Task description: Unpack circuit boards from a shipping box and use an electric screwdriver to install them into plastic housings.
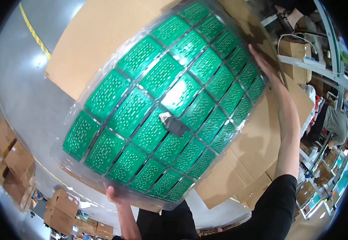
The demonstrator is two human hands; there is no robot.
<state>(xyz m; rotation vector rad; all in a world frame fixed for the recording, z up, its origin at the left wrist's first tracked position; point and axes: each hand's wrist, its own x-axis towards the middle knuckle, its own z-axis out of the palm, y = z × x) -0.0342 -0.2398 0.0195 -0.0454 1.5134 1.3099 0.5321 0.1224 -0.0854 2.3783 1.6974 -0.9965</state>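
Observation:
A large clear plastic tray (74, 110) full of green circuit boards in rows fills the middle of the view, tilted above an open cardboard box. My left hand (120, 197) grips its near edge, thumb on top and fingers hidden beneath. At the far right edge, my right hand (265, 64) holds the tray with its fingers along the rim, partly out of sight. A small dark grey piece with a crumpled whitish end (174, 125) lies on the boards near the middle; I cannot make out what it is.
Wide flaps of the cardboard box (90, 44) spread around the tray. More cardboard cartons (20, 160) stand on the grey floor at left. Metal racks (308, 62) with goods line the right side, where a person in a striped top (336, 125) is nearby. Yellow tape (34, 32) marks the floor.

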